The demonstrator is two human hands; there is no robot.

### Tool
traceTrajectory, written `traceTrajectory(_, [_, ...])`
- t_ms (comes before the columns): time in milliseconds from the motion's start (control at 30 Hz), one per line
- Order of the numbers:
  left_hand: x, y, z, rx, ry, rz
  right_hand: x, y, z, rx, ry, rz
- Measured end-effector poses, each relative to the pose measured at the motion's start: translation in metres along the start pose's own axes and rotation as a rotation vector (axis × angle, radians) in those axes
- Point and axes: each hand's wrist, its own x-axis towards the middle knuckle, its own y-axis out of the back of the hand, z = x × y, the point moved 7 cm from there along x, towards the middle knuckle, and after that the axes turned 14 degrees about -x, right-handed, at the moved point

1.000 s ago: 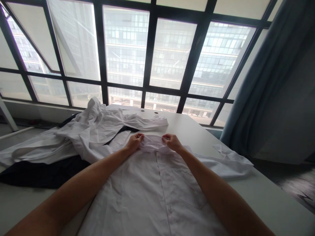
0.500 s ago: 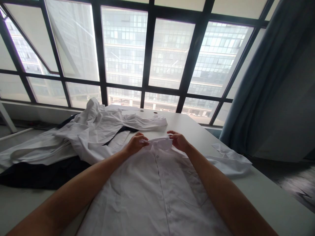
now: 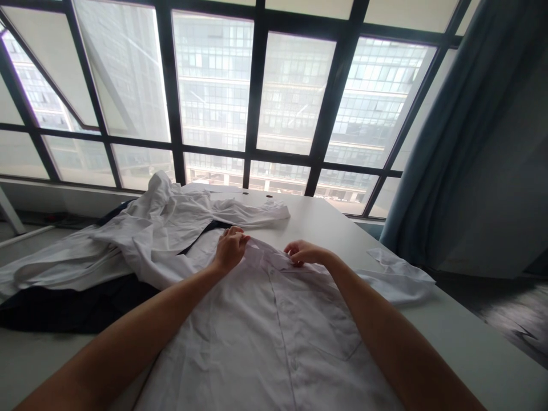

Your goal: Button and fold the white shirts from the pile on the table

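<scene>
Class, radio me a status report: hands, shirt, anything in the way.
Left hand pinching white fabric collar; right hand at its other end. White button-front fabric shirt spread on white table. Crumpled white fabric garment left, clear of collar.

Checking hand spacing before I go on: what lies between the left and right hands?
In the head view, the collar of the white shirt spans between the left hand and the right hand.
</scene>
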Motion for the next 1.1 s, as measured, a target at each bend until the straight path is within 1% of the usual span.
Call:
traceTrajectory(67, [-0.002,0.001,0.020,0.060,-0.115,-0.006,0.000,0.001,-0.006,0.075,0.029,0.016])
traceTrajectory(100, [-0.004,-0.001,0.031,0.068,-0.182,-0.035,-0.001,0.003,-0.012,0.137,0.067,0.038])
traceTrajectory(200, [-0.012,-0.016,0.056,0.035,-0.336,-0.194,-0.006,0.011,-0.032,0.301,0.173,0.144])
traceTrajectory(267, [-0.016,-0.025,0.062,0.024,-0.371,-0.263,-0.009,0.014,-0.042,0.364,0.186,0.203])
traceTrajectory(400, [-0.019,-0.030,0.060,0.059,-0.364,-0.259,-0.011,0.011,-0.053,0.437,0.172,0.253])
traceTrajectory(533, [-0.021,-0.030,0.063,0.068,-0.366,-0.277,-0.011,0.006,-0.056,0.497,0.154,0.237])
traceTrajectory(600, [-0.021,-0.029,0.067,0.068,-0.362,-0.284,-0.010,0.006,-0.054,0.524,0.131,0.237])
traceTrajectory(700, [-0.020,-0.029,0.070,0.070,-0.359,-0.299,-0.007,0.008,-0.047,0.558,0.051,0.280])
traceTrajectory(767, [-0.020,-0.030,0.070,0.067,-0.356,-0.313,-0.006,0.007,-0.043,0.576,0.000,0.301])
traceTrajectory(833, [-0.019,-0.031,0.069,0.055,-0.342,-0.313,-0.006,0.005,-0.042,0.590,-0.017,0.295])
traceTrajectory(900, [-0.018,-0.030,0.066,0.026,-0.312,-0.290,-0.006,0.004,-0.044,0.599,0.005,0.274])
traceTrajectory(967, [-0.018,-0.030,0.063,-0.001,-0.279,-0.271,-0.006,0.003,-0.048,0.590,0.058,0.251])
traceTrajectory(1100, [-0.020,-0.035,0.059,0.033,-0.264,-0.323,-0.006,0.004,-0.053,0.518,0.151,0.223])
